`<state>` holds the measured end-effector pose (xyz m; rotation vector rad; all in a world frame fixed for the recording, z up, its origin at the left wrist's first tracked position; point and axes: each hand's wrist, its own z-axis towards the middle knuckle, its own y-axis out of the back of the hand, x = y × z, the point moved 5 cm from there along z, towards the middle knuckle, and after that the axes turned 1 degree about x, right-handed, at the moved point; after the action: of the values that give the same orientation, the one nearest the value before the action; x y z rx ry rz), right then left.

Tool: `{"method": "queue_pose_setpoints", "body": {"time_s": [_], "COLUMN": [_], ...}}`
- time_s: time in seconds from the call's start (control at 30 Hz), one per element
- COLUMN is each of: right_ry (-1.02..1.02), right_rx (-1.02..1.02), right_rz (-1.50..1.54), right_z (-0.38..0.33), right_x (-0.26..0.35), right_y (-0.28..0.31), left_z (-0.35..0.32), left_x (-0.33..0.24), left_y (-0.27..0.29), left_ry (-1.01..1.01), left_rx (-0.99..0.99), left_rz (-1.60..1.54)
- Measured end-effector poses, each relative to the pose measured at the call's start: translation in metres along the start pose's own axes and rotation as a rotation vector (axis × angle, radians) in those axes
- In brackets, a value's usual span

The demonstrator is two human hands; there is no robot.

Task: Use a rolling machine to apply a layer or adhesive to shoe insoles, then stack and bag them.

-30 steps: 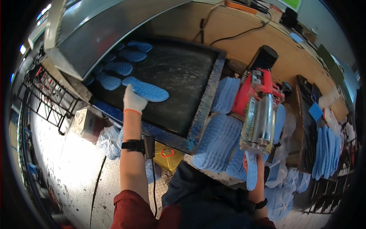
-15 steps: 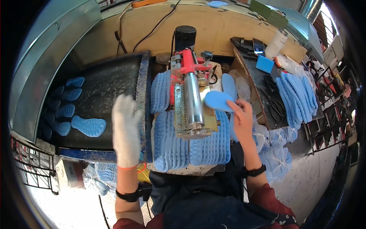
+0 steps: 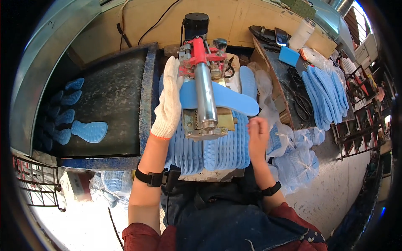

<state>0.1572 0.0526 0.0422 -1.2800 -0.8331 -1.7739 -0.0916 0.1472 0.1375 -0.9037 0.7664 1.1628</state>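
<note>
1. Blue insole (image 3: pixel 224 97) lies crosswise under the steel roller (image 3: pixel 205 98) of the red-framed machine (image 3: pixel 201 54); its heel end is at the left, its toe end sticks out to the right past the roller.
2. Left hand (image 3: pixel 169 98), in a white knit glove with an orange cuff, lies flat against the left side of the machine, fingers straight and pressed together, touching the left end of the insole. No pinch visible.
3. Right hand (image 3: pixel 258 133), bare, is just below the toe end of the insole, fingers curled loosely downward over the stacked insoles (image 3: pixel 217 150). Cannot tell whether it touches the insole or holds anything.
4. The stacked insoles are blue, fanned in a row on the counter (image 3: pixel 209 173) beneath and in front of the machine.
5. Left of the machine: black conveyor belt (image 3: pixel 113 96) with a blue edge; several blue insoles on its far left, one lone insole (image 3: pixel 89 131) nearest.
6. Right side: dark tray (image 3: pixel 289 88) with another pile of blue insoles (image 3: pixel 324 94), well apart from the hands.
7. Bagged insoles (image 3: pixel 297 161) sit low at the right, near the right forearm.
8. Black motor (image 3: pixel 196 23) tops the machine at the back.
</note>
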Motion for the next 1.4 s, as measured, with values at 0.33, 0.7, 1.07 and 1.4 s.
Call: {"method": "queue_pose_setpoints", "body": {"time_s": [0.33,0.7,1.07,1.4], "right_ry": [0.447,-0.234,-0.364,-0.318], "right_rx": [0.448,0.349,0.405,0.469], "right_rz": [-0.842,-0.16,0.126,0.136], "right_z": [-0.038,-0.018,-0.018,-0.021], "right_x": [-0.058,-0.085,-0.083,-0.112], "right_y": [-0.094,-0.062,-0.053,-0.04], "left_z": [-0.045,-0.12,-0.098,-0.038], "left_x": [0.024,0.012,-0.043,-0.024], "left_y": [0.051,0.072,0.181,0.4], "left_ry": [0.141,0.806,0.397,0.799], "left_rx": [0.223,0.138,-0.678,-0.718], "left_rz": [0.449,-0.263,-0.665,1.383]}}
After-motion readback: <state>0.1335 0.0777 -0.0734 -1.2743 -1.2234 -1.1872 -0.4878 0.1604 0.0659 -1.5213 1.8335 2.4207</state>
